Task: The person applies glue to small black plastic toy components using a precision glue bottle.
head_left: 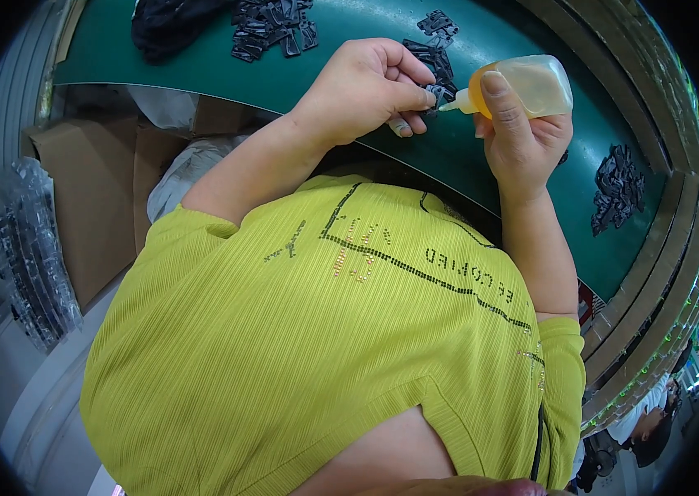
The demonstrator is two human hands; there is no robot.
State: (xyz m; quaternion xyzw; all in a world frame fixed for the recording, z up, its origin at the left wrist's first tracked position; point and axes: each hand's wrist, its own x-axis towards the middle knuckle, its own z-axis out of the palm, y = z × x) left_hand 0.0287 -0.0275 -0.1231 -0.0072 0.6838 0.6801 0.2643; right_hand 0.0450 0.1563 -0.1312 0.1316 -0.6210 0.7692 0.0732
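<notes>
Between the thumb and fingers of my left hand point(370, 91) is a small black plastic part point(435, 93). My right hand point(523, 136) is wrapped round a translucent squeeze bottle point(541, 87) of yellowish liquid, tipped sideways with its thumb on top. The bottle's narrow nozzle point(451, 106) points left and meets or nearly touches the black part; the exact contact is too small to tell. Just beyond my left fingertips, a pile of similar black parts point(436, 59) lies on the green tabletop point(357, 18).
More black parts point(275, 29) form a heap at the far left, near a dark cloth bundle point(169, 29). Another heap point(618, 188) lies at the right, by stacked brown boards point(655, 273). Left of me stand a cardboard box point(89, 198) and a plastic-wrapped bundle point(35, 256).
</notes>
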